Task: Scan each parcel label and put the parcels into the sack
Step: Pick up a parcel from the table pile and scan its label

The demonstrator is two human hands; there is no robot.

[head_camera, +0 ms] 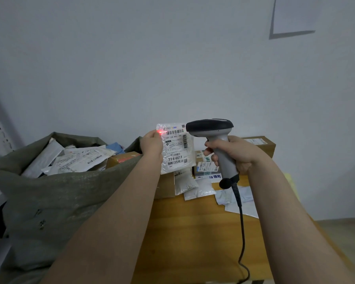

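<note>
Wooden tabletop [193, 232] filled the foreground as a person's two bare forearms reached out over it, a black coiled cable [242, 228] trailing down across the boards. The right hand [234, 153] was wrapped around the grey handle of a handheld barcode scanner [213, 136], its dark head turned toward the left. The left hand [152, 145] pinched the left edge of a small white padded parcel [175, 148], held upright just beside the scanner's head with its printed shipping label [175, 146] facing the camera; a red scan line glowed at the label's upper left corner, by the fingertips. Beyond the hands, more white mailers [195, 187] and cardboard boxes [258, 143] lay piled on the table against a pale wall. To the left stood an open green woven sack [55, 193], already heaped with scanned-looking envelopes and packets [76, 158].
</note>
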